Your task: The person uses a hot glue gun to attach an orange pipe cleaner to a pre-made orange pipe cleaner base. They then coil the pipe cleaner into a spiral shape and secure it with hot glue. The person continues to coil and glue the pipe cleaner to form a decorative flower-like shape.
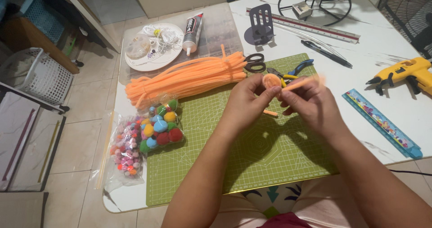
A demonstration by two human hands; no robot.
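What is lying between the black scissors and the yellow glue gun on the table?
In the head view, pliers with blue and yellow handles and a black pen lie between the scissors and the glue gun.

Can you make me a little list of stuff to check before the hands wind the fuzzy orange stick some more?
1. Left hand grips the coiled orange pipe-cleaner disc: ok.
2. Right hand pinches the loose fuzzy orange tail sticking out to the side: ok.
3. Coil wound flat and tight: cannot tell, fingers cover part of it.
4. Spare bundle of long orange pipe cleaners lies close by on the table: ok.
5. Black-handled scissors lie away from the hands, beside the bundle: ok.
6. Short cut orange scrap lies on the green cutting mat under the hands: not ok, it should be cleared.
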